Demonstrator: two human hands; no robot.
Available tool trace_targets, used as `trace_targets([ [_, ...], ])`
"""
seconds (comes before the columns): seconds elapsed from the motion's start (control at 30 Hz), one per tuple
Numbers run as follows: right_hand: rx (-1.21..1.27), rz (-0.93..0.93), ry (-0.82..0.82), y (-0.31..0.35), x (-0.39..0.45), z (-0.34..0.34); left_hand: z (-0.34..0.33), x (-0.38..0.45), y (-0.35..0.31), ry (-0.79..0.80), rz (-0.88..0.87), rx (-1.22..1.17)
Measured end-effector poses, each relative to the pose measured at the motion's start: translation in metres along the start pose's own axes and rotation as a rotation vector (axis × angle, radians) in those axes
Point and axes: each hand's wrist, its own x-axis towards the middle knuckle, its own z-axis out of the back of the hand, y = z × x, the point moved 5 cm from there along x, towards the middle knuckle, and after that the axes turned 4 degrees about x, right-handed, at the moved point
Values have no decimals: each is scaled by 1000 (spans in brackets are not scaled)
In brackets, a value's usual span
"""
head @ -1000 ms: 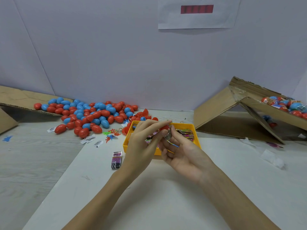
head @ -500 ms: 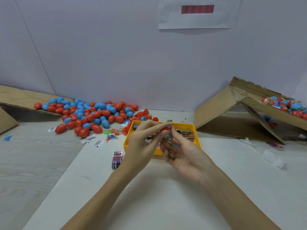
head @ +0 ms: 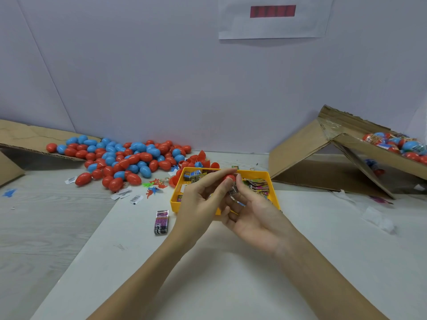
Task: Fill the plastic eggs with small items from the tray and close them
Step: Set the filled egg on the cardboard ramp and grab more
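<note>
Nearest the camera, both forearms reach in over the pale desk (head: 231, 285) and meet just in front of the yellow tray (head: 273, 192). Left hand (head: 198, 209) pinches a red egg piece (head: 229, 177) betw. thumb and forefinger, fingers curled; can't tell if it's a half or a whole egg. Right hand (head: 254, 218) lies palm-up right beside it, fingers curled round a small foil-wrapped item (head: 232, 191) w/ a bit of blue showing lower down; the item sits just under the red piece, touching or nearly so. Looks like the stuffing step for this egg: item going in, not yet closed. Left of the hands a purple packet (head: 161, 221) lies loose on the desk. Tray still holds plenty of wrapped small items (head: 258, 185), so supply isn't the limit. Beyond the tray, a few open red halves (head: 203, 158) near its far edge, and small toy bits (head: 154, 187) plus paper labels (head: 135, 199) scattered to the left. Farther left, a big heap of red and blue eggs (head: 124, 160) spills from a cardboard flap (head: 27, 139), prob. unfilled stock. Far right, a tilted cardboard box (head: 346, 153) carries eggs w/ wrappers on them (head: 397, 146), prob. the finished lot. Judging by the piles: some done, most of the job left.
</note>
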Motion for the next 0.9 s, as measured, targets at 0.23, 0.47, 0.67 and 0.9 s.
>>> trace_targets([
  [0.23, -22, 35, -43, 2, 1, 4, -2, -3, 1, -1, 37, -56],
  [0.47, -27, 37, -55, 1, 2, 5, -2, -3, 0, -19, 7, -8],
  [0.67, -24, 53, -4, 4, -2, 0, 2, 1, -2, -69, -19, 16],
  [0.9, -420, 368, -84, 15, -2, 5, 10, 5, 2, -33, -1, 123],
])
